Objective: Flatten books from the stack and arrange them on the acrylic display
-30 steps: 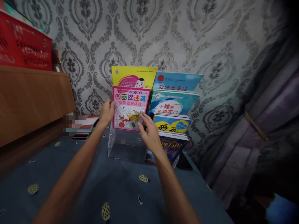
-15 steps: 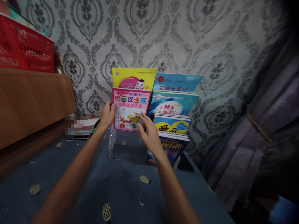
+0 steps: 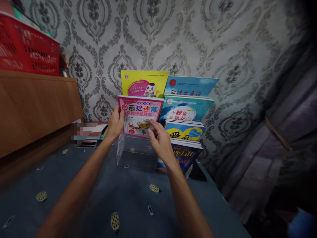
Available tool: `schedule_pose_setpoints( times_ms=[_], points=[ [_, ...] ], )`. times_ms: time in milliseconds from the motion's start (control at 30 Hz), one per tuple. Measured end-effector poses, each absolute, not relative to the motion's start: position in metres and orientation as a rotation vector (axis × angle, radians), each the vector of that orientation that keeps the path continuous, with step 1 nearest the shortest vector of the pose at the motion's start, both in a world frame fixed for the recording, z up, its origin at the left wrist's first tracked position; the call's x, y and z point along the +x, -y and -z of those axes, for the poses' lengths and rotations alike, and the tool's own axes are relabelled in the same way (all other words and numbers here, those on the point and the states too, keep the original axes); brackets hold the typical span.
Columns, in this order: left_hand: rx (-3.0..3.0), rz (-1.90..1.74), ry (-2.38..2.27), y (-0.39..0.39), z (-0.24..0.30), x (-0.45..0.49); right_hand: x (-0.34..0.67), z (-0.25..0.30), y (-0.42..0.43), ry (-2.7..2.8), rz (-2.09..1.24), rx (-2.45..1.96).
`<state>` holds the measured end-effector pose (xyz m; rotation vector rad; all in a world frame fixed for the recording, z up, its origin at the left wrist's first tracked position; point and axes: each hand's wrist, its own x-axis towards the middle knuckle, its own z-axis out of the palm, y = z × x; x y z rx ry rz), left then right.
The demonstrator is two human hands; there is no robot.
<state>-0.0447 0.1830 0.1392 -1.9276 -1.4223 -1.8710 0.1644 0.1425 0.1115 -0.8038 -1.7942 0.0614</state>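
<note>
Set out on the blue cloth [image 3: 133,198], in the clear rack [image 3: 120,152], with books [image 3: 189,107] down the right side. On the left side, just in front of the yellow book [image 3: 142,79], holding the pink book [image 3: 138,114] tilted, its left edge clamped in the left hand [image 3: 116,124]. Touching the cover near its right edge with the right hand [image 3: 160,140], thumb and fingers apart.

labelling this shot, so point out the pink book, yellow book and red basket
Pink book [image 3: 138,115]: head view, middle of its front cover.
Yellow book [image 3: 144,83]: head view, the cover part showing above the pink book.
Red basket [image 3: 31,46]: head view, on its side wall.
</note>
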Motion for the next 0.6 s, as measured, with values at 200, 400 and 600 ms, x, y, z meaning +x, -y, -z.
schedule_pose_setpoints(
  times_ms=[200, 400, 600],
  points=[
    [-2.009, 1.892, 1.395, -0.179, -0.135, -0.044, 0.164, -0.115, -0.138, 1.791, -0.084, -0.784],
    [-2.008, 1.756, 1.363, -0.173, -0.106, -0.056, 0.162, -0.119, -0.131, 1.777, -0.157, -0.79],
    [-1.784, 1.091, 1.913, -0.185, -0.06, -0.126, 0.158, -0.126, -0.118, 1.912, -0.277, -0.8]
  ],
)
